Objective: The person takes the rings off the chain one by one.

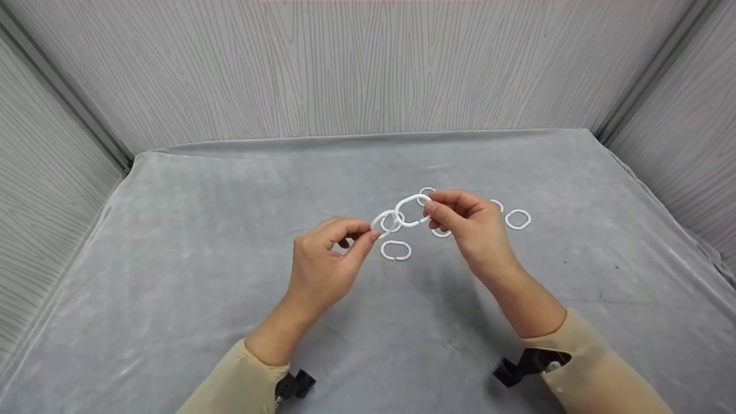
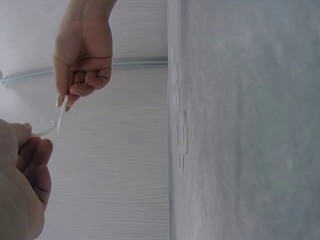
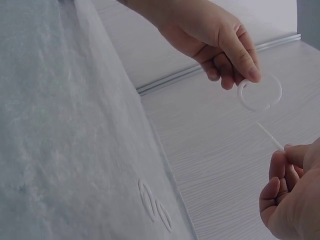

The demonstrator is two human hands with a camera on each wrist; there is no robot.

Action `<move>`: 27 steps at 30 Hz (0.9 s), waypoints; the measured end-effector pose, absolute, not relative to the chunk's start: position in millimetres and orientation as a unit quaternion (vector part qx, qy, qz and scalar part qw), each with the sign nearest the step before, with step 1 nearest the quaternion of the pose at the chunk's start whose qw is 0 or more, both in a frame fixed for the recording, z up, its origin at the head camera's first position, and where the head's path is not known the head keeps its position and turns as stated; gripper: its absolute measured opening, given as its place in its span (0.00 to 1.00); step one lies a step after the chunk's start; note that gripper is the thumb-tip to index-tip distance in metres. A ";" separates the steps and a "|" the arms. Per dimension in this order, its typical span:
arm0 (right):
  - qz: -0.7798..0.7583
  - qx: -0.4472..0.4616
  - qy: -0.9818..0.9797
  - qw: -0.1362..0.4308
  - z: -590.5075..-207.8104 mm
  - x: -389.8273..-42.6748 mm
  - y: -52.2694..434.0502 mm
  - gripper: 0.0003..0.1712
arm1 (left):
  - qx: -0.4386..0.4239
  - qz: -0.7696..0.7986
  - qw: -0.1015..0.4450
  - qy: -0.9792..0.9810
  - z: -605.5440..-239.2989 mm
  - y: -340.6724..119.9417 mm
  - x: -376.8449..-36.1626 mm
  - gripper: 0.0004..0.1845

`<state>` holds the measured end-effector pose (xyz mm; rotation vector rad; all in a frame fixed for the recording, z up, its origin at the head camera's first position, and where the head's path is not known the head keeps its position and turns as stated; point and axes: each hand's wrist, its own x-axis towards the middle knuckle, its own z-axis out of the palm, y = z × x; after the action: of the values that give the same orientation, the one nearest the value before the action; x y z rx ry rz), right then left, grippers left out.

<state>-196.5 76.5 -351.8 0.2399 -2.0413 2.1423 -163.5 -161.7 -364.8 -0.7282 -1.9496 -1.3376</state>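
Above the grey cloth my left hand (image 1: pixel 351 238) pinches a white oval ring (image 1: pixel 384 221) between thumb and fingers. My right hand (image 1: pixel 445 214) pinches a second white ring (image 1: pixel 411 210), which overlaps the first at one end. The left wrist view has the right hand (image 2: pixel 82 65) holding its ring (image 2: pixel 61 114) edge-on. From the right wrist, the left hand (image 3: pixel 225 45) holds a round-looking ring (image 3: pixel 260 92), and the right hand's fingers (image 3: pixel 287 200) sit at lower right. Whether the rings are linked or only touching is unclear.
Several loose white rings lie on the grey cloth (image 1: pixel 201 259), one (image 1: pixel 396 250) just below the hands, another (image 1: pixel 518 219) to the right, others partly hidden behind the right hand. Grey wood-grain walls (image 1: pixel 345 69) enclose the back and both sides.
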 end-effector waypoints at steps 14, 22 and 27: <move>0.657 0.049 -0.750 0.056 -357.9 -200.0 108.4 0.12 | -0.227 -0.500 0.254 -0.796 -356.0 -179.6 -174.4 0.03; 0.605 0.052 -0.794 0.024 -376.2 -208.0 122.9 0.14 | -0.170 -0.517 0.136 -0.828 -355.8 -183.6 -189.1 0.02; 0.582 0.061 -0.811 -0.002 -390.3 -210.5 126.3 0.14 | -0.154 -0.524 0.087 -0.833 -364.5 -189.0 -198.5 0.03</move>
<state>-210.5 126.3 -390.3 0.1912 -2.5510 1.8289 -198.5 -189.0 -364.5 -0.4599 -2.4822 -1.5602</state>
